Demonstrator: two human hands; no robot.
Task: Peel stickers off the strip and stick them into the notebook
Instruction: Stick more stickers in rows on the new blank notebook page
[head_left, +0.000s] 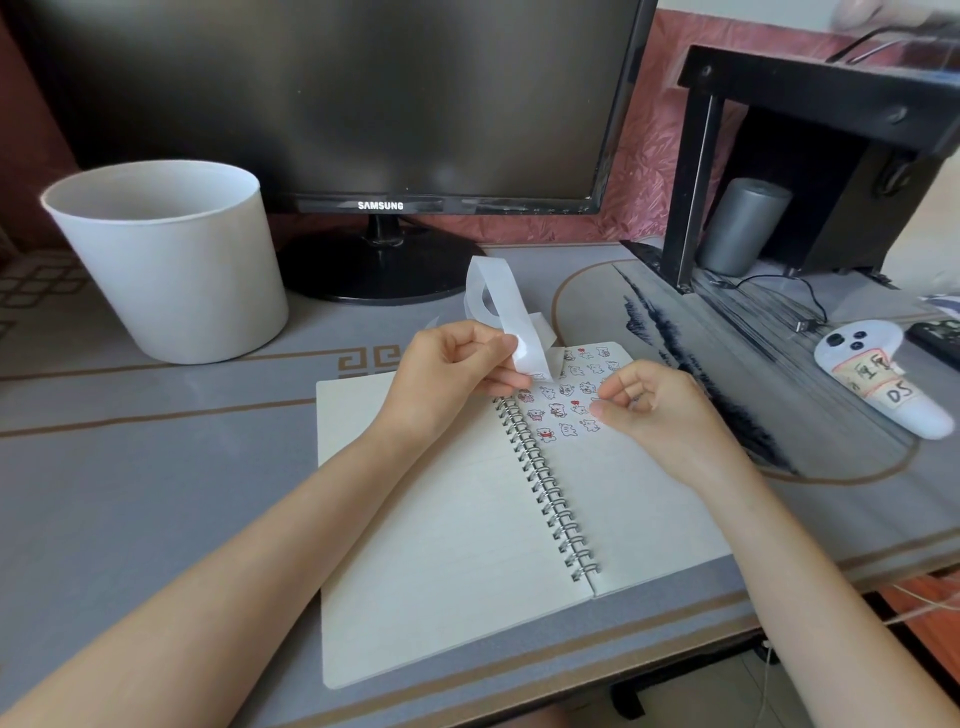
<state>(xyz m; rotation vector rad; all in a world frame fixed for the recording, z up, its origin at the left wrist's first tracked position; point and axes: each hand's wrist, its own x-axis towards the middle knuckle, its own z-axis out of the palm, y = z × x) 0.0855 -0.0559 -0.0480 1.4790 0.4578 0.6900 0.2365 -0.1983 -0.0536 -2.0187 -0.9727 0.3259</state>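
one grey table (130, 467) with brown bands carries everything. one black flat monitor (337, 93) stands at twelve o'clock, and one white plastic bucket (171, 270) sits at ten o'clock, probably kept close for waste backing. one open spiral-bound notebook (441, 519) with cream pages lies flat at the centre, tilted so its right page faces the working hand.

two bare hands meet at the notebook's top edge. the left hand (447, 374) pinches one curling white translucent sticker strip (498, 312) between thumb and fingers. it holds the strip just above the spiral, with the loose tail looping up toward twelve o'clock, clear of the page. the right hand (654, 410), at three o'clock of the strip, has thumb and forefinger drawn together over the right page; i cannot tell whether a sticker sits between them.

the small cartoon stickers (558, 410) already stuck number roughly twenty, in rows at the page's top.
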